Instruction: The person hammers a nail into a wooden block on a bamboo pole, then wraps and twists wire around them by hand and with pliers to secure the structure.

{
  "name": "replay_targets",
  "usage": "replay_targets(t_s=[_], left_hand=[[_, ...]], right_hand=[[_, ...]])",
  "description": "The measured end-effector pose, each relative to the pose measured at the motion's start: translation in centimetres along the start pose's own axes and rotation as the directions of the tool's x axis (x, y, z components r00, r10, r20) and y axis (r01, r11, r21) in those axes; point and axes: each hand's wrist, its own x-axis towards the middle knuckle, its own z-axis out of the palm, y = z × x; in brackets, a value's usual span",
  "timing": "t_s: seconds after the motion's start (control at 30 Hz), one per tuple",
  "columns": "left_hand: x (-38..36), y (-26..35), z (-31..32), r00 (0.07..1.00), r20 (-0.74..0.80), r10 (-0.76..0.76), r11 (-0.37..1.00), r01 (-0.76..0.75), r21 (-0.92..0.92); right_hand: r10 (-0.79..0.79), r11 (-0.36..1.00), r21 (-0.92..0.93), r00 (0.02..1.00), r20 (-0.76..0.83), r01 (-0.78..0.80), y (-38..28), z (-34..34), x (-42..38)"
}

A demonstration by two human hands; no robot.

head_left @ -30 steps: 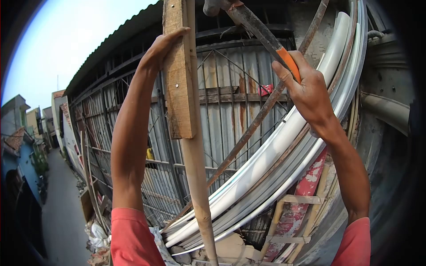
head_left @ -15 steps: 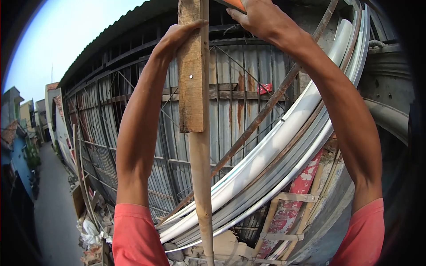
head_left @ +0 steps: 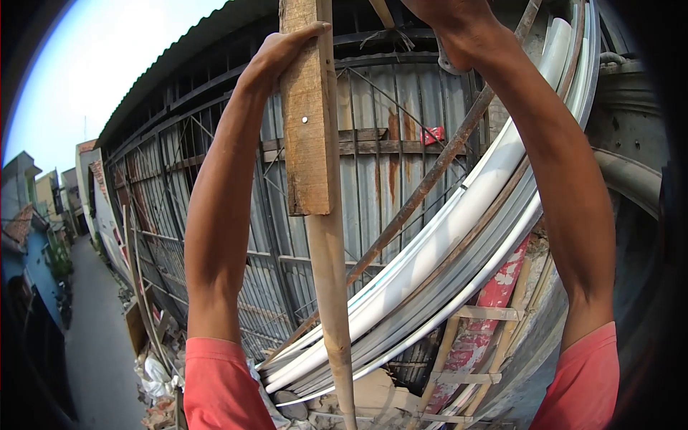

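Observation:
My left hand (head_left: pixel 290 54) is wrapped round the side of an upright wooden board (head_left: pixel 307 158), its thumb across the face. A shiny nail head (head_left: pixel 304 120) shows in the board below that hand. The board overlaps the upper part of a bamboo pole (head_left: pixel 330 287), which runs down past the bottom of the view. My right hand (head_left: pixel 462 32) is raised at the top edge, to the right of the board, and closed. A rounded metal end (head_left: pixel 449 63) pokes out beneath it; the rest of that tool is out of sight.
Long white and grey pipes (head_left: pixel 437 265) curve down behind the pole, beside a rusty bar (head_left: pixel 430 179). A corrugated metal wall (head_left: pixel 365 107) with bars stands behind. A bamboo ladder (head_left: pixel 476 312) is low right, rubble (head_left: pixel 161 380) low left. An alley (head_left: pixel 100 322) runs off left.
My right hand has moved up and right, away from the board, and the orange part it held has left the view. My left hand keeps its hold on the board.

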Motion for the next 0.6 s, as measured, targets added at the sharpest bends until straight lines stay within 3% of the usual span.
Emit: replay_targets(t_s=[0.03,0.07,0.1,0.13,0.17,0.23,0.37,0.4,0.43,0.5,0.53,0.6], left_hand=[[-0.1,0.1,0.0,1.000,0.008,-0.027,0.999,0.028,-0.020],[-0.1,0.1,0.1,0.998,0.018,-0.057,0.998,0.057,-0.041],[0.2,0.3,-0.1,0.999,0.014,-0.038,0.999,0.039,-0.032],[0.2,0.0,-0.2,0.999,0.022,-0.039,0.998,0.040,-0.039],[0.6,-0.3,-0.2,0.999,0.033,-0.037,0.998,0.039,-0.051],[0.6,-0.8,0.1,0.996,0.039,-0.076,0.995,0.078,-0.055],[1.3,-1.0,-0.2,0.996,0.008,-0.093,0.995,0.093,-0.033],[1.1,-0.9,-0.1,0.993,-0.013,-0.115,0.993,0.115,-0.033],[0.8,-0.6,-0.1,0.990,-0.033,-0.137,0.990,0.136,-0.034],[0.0,0.8,-0.1,0.989,-0.046,-0.139,0.990,0.138,-0.007],[-0.1,1.2,-0.1,0.995,-0.082,-0.060,0.994,0.067,0.085],[-0.1,1.7,0.2,0.994,-0.111,0.018,0.983,0.002,0.183]], right_hand=[[-0.001,1.000,0.000,1.000,-0.004,0.001,1.2,0.5,-0.6],[0.172,0.959,-0.264,0.949,0.264,-0.100,1.0,0.4,-1.1],[0.379,0.844,-0.526,0.813,0.442,-0.107,0.9,-0.1,-0.8],[0.280,0.917,-0.393,0.815,0.507,-0.070,0.7,-1.7,-1.3],[0.282,0.914,-0.399,0.821,0.496,-0.073,0.9,-2.0,-2.3],[0.413,0.883,-0.388,0.832,0.371,-0.265,1.9,-2.1,-5.4],[0.557,0.829,-0.193,0.808,0.194,-0.525,-3.2,-7.8,-13.4],[0.691,0.720,-0.095,0.699,0.182,-0.687,-5.5,-9.4,-15.4],[0.759,0.636,0.004,0.627,0.173,-0.771,-7.0,-10.8,-18.4],[0.898,0.380,0.054,0.383,0.218,-0.923,-10.8,-14.1,-24.1],[0.927,0.275,0.103,0.292,0.237,-0.956,-12.6,-15.5,-27.0],[0.961,0.227,0.035,0.230,0.155,-0.973,-15.6,-16.7,-31.9]])
